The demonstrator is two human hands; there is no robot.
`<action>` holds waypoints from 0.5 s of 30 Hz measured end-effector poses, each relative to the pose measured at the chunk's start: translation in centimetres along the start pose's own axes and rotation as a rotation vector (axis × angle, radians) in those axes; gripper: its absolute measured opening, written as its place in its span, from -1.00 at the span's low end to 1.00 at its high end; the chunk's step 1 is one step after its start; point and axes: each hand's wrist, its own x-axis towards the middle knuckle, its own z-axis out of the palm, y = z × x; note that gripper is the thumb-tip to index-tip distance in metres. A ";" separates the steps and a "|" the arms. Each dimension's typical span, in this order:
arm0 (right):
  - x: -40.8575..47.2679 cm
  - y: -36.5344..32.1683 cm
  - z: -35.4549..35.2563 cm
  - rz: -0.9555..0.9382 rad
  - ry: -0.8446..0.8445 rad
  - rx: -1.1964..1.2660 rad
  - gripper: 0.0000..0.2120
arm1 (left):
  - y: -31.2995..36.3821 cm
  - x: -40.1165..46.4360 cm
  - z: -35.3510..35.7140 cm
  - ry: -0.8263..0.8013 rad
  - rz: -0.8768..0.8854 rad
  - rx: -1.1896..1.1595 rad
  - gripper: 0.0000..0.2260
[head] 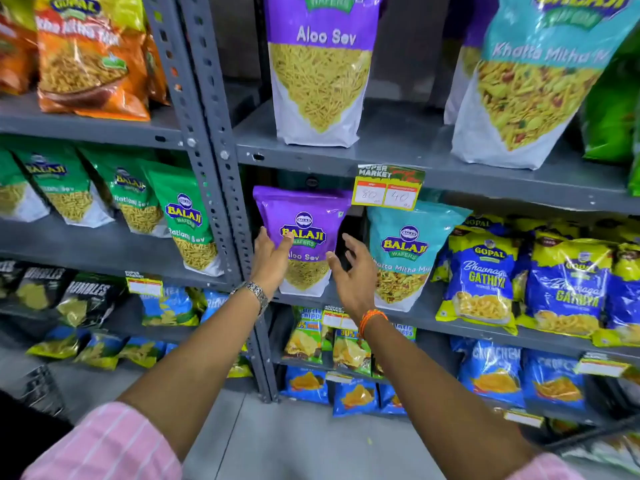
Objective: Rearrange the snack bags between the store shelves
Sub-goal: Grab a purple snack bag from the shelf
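Observation:
A purple Aloo Sev bag stands upright on the middle grey shelf of the right rack. My left hand lies against the bag's lower left side, thumb touching its front, fingers spread. My right hand hovers with fingers apart just right of the bag, in the gap before a teal Khatta Mitha bag. A larger purple Aloo Sev bag and a big teal Khatta Mitha bag stand on the shelf above.
Green Ratlami Sev bags line the left rack's middle shelf, orange Gopal bags above them. Blue Gathiya bags fill the right end. A price tag hangs from the upper shelf edge. A grey upright post divides the racks.

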 end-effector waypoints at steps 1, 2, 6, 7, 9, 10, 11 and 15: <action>0.6 0.7 0.4 0.073 0.003 0.022 -0.39 | -0.4 0.7 0.4 0.002 -0.012 -0.020 -0.30; 1.1 1.0 0.7 0.135 -0.011 0.026 -0.30 | -0.3 1.1 0.6 0.001 -0.032 -0.032 -0.29; 3.1 3.9 1.9 0.210 -0.116 0.026 -0.14 | -1.0 2.5 1.9 0.045 -0.042 -0.111 -0.19; 3.8 4.7 2.3 0.202 -0.142 0.051 -0.14 | -1.7 3.4 2.1 0.072 -0.030 -0.128 -0.12; 4.6 5.4 2.9 0.201 -0.184 0.067 -0.17 | -4.4 5.9 2.6 0.116 -0.023 -0.157 -0.11; 4.9 5.6 3.2 0.212 -0.195 0.068 -0.20 | -5.9 7.1 2.9 0.138 -0.009 -0.150 -0.17; 5.2 6.0 3.5 0.218 -0.209 0.073 -0.23 | -6.3 7.4 2.9 0.160 -0.014 -0.132 -0.24; 5.5 6.1 3.3 0.209 -0.253 0.088 -0.34 | -3.3 4.7 2.1 0.199 -0.044 -0.148 -0.62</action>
